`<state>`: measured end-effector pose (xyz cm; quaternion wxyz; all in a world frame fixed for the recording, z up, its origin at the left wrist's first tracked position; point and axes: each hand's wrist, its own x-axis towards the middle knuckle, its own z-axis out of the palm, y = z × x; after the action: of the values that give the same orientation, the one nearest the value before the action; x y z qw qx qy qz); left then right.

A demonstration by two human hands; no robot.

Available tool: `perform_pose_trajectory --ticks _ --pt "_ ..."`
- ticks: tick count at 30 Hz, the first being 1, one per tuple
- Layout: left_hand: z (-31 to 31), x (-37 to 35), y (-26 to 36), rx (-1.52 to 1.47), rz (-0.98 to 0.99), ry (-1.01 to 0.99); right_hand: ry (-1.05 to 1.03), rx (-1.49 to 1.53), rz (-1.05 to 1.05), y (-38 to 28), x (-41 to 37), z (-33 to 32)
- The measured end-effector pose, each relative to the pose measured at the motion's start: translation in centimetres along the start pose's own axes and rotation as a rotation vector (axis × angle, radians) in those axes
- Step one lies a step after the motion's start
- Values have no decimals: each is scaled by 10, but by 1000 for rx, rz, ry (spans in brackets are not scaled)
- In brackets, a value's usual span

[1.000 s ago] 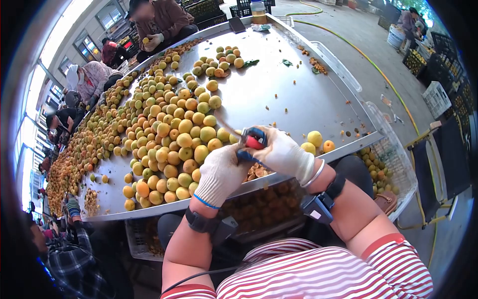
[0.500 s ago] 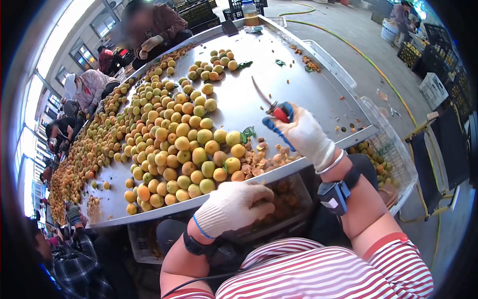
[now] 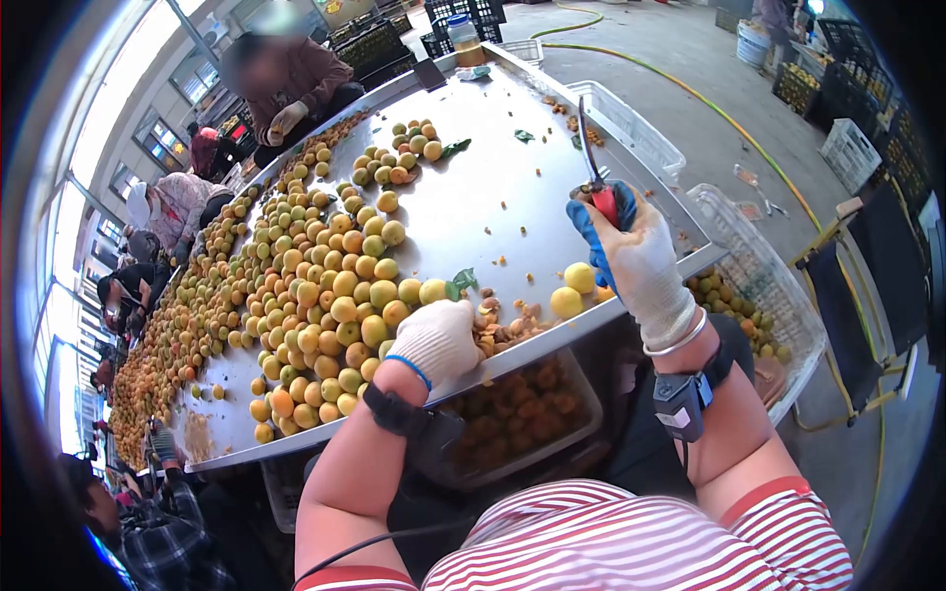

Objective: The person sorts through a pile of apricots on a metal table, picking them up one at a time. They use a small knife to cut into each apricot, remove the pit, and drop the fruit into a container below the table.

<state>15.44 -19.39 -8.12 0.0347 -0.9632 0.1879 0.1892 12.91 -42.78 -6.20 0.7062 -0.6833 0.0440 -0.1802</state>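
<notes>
My left hand (image 3: 436, 340), in a white knit glove, rests over the near edge of a heap of round yellow-green fruits (image 3: 345, 310). Its fingers curl down out of sight among the fruits and the cut fruit scraps (image 3: 512, 333). My right hand (image 3: 645, 271), in a white and blue glove, is closed around the red handle of a knife (image 3: 603, 204). The narrow curved blade points up and away, above the metal table (image 3: 493, 207). Several loose yellow fruits (image 3: 567, 301) lie close beside the right hand.
Under the table's near edge stands a crate (image 3: 597, 414) with fruit pieces. A clear crate (image 3: 803, 345) of fruit is at right, near a folding chair (image 3: 847, 295). A lidded jar (image 3: 463, 41) stands on the far corner. Co-workers (image 3: 296, 84) line the table's left side.
My left hand has moved from above the lower crate onto the heap's edge. The right hand has turned the knife more upright, and loose fruits now show on the table beside it.
</notes>
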Motion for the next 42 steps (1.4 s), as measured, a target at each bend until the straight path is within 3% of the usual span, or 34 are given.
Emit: perform_pose_trajectory --ticks 7,10,12,14,16,18,20,22,24,26,28,31,34,38,42 --pt "-10 35 32 -241 93 -35 86 24 18 -1 1 -25" --pt "-15 45 55 -296 111 276 118 69 -6 -2 0 -30" --pt "-18 51 73 -409 142 247 121 65 -84 3 2 -31" --pt "-18 61 89 -345 273 220 148 14 -2 1 0 -28" --pt "-27 67 104 -278 284 162 145 -13 -33 5 1 -27" --pt "-37 68 113 -199 240 -25 145 -38 -62 18 3 -25" --pt "-31 67 105 -231 221 66 166 -54 -196 36 6 -23" --pt "-21 66 84 -493 286 260 119 -27 -172 23 0 -25" --pt "-15 57 63 -637 281 252 110 47 -50 13 -8 -18" --pt "-7 51 40 -1230 354 148 63 84 -109 20 -10 -14" --pt "-18 23 25 -1403 363 78 12 125 -170 16 -13 -6" --pt "-13 -9 -4 -2025 490 -150 -191 356 -3 4 -23 11" --pt "-15 -35 -17 -2086 585 -179 -355 275 156 -11 -33 27" --pt "-20 -72 -19 -1970 489 54 -385 361 164 -16 -48 57" --pt "-13 -86 -30 -1975 448 156 -531 355 168 -23 -58 69"
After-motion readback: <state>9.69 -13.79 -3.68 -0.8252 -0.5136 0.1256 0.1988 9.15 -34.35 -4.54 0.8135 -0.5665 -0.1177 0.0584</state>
